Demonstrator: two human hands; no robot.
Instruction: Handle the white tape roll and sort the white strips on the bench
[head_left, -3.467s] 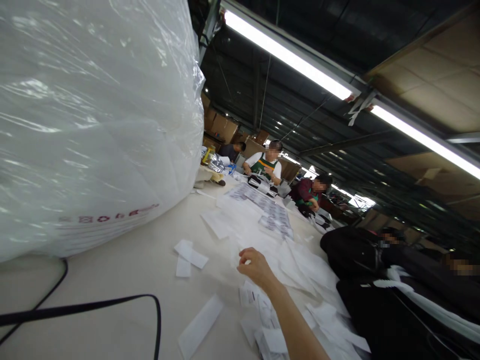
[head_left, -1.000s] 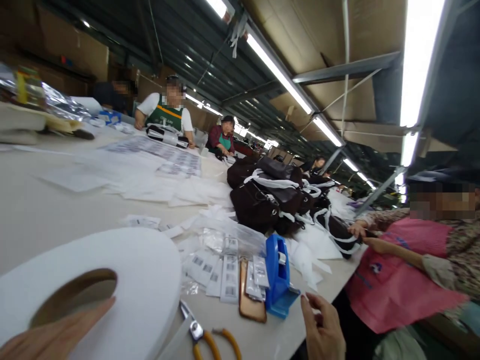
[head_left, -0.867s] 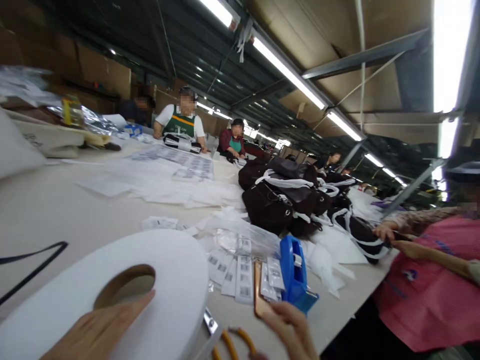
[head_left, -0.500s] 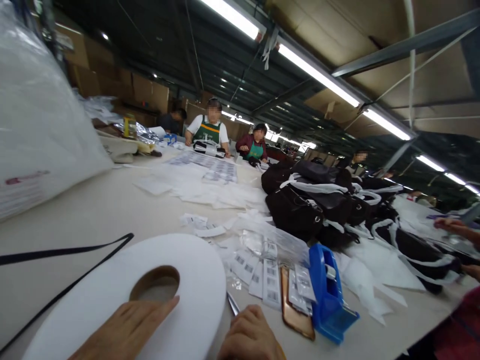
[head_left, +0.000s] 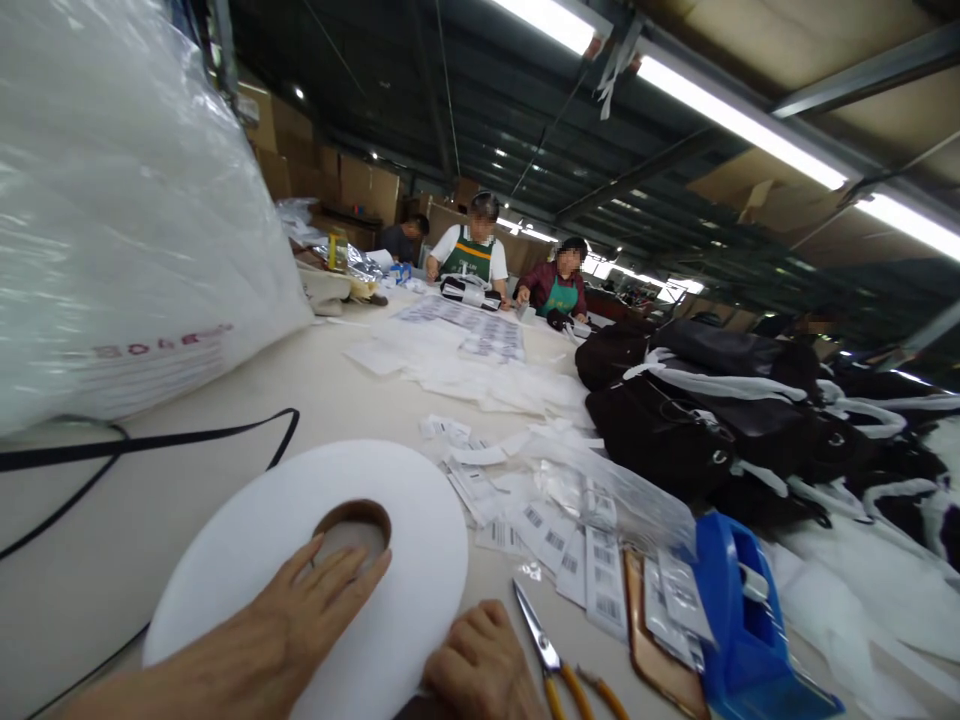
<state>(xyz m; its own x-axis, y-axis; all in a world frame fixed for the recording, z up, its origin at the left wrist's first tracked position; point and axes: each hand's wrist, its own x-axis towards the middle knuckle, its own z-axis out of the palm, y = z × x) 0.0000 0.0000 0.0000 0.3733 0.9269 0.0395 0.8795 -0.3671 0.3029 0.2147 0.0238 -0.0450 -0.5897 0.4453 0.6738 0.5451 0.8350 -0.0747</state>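
Observation:
A big flat white roll (head_left: 416, 540) with a brown cardboard core lies on the table (head_left: 225, 490) in front of me. My left hand (head_left: 300, 615) rests flat on top of it, fingers spread toward the core hole. My right hand (head_left: 480, 670) sits curled at the roll's near right edge, fingers closed; whether it grips anything is hidden. Small scissors with orange handles (head_left: 559, 670) lie just right of that hand.
Barcode labels (head_left: 577, 540), a phone (head_left: 656, 655) and a blue tape dispenser (head_left: 742, 625) lie to the right. Dark bags with white straps (head_left: 712, 410) pile beyond. A large clear plastic sack (head_left: 112, 220) stands left, a black cord (head_left: 187, 440) beside it. Other people (head_left: 472, 250) work at the far end.
The view has swung left, so the plastic sack is back in sight. My left hand slid forward over the roll; my right hand came from the table edge to the roll's rim.

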